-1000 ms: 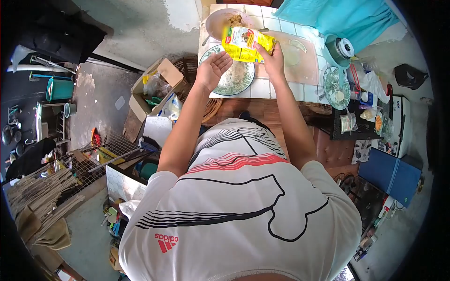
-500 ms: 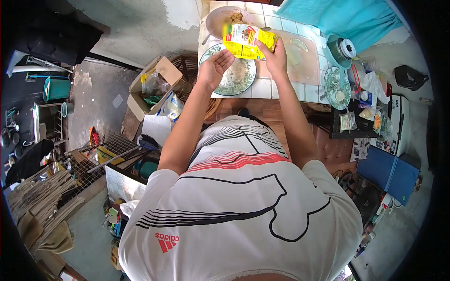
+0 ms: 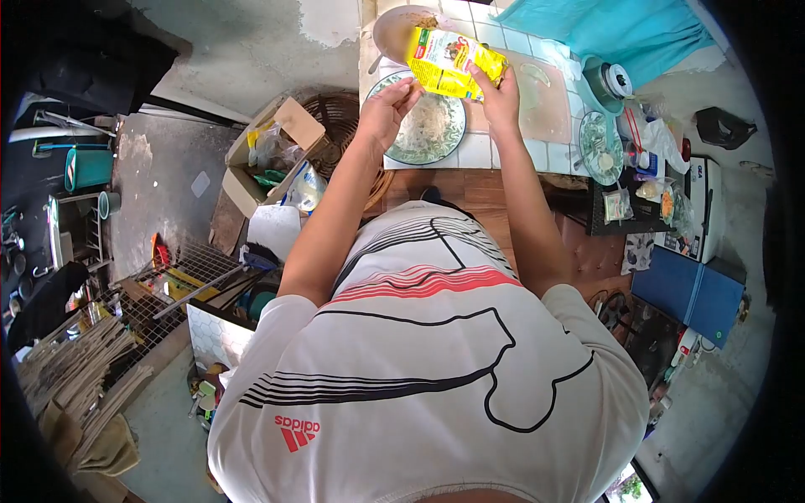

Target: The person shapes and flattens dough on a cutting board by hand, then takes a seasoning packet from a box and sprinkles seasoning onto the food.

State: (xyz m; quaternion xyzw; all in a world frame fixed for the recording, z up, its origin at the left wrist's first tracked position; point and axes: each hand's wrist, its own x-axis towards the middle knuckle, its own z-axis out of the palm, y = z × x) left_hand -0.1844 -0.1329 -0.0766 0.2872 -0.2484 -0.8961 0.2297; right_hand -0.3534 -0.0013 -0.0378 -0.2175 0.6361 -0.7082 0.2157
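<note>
A yellow food packet (image 3: pixel 457 65) with red and white print is in my right hand (image 3: pixel 501 96), thumb across its front and fingers behind. My left hand (image 3: pixel 390 111) is beside the packet's lower left corner, fingers curled in toward the thumb; whether it touches the packet or holds anything small is unclear. Below lies a green-patterned plate (image 3: pixel 429 158) with pale, whitish powder (image 3: pixel 433 121) on it. Behind the packet, a pinkish bowl (image 3: pixel 390 33) with brown crumbly food is partly hidden.
On the white tiled table (image 3: pixel 478 155) lies a translucent cutting board (image 3: pixel 545 121). A teal pot (image 3: pixel 597 80) and another patterned plate (image 3: pixel 594 142) stand at the right. A cardboard box (image 3: pixel 243 180) with bags and a wicker basket (image 3: pixel 331 109) are at the left.
My left hand's fingers have curled in from a flat, upturned palm. My right hand has tilted the packet and shifted it slightly right and up.
</note>
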